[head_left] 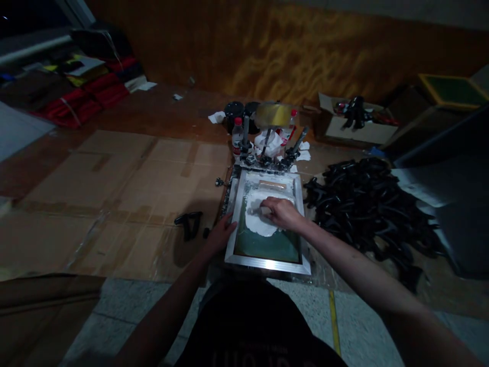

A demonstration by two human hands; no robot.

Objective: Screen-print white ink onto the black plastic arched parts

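A silver-edged screen printing frame (270, 264) with green mesh lies in front of me. A white, uneven patch (263, 228) covers the middle of its mesh; I cannot tell whether it is cloth, paper or ink. Over that patch, my right hand (281, 213) is closed with curled fingers, and whatever is in them is hidden. At the left edge of the frame, my left hand (222, 232) grips the rim. A brown strip (272, 185) shows near the far end of the mesh. Behind the frame stand dark clamps (266, 159) with upright posts.
Black plastic parts (359, 199) are heaped at right; a few more (188, 224) lie at left on flattened cardboard (126, 178). Red-capped bottles (237, 135), a tape roll (273, 115) and crumpled white paper (268, 142) stand behind. An open carton (355, 130) sits back right.
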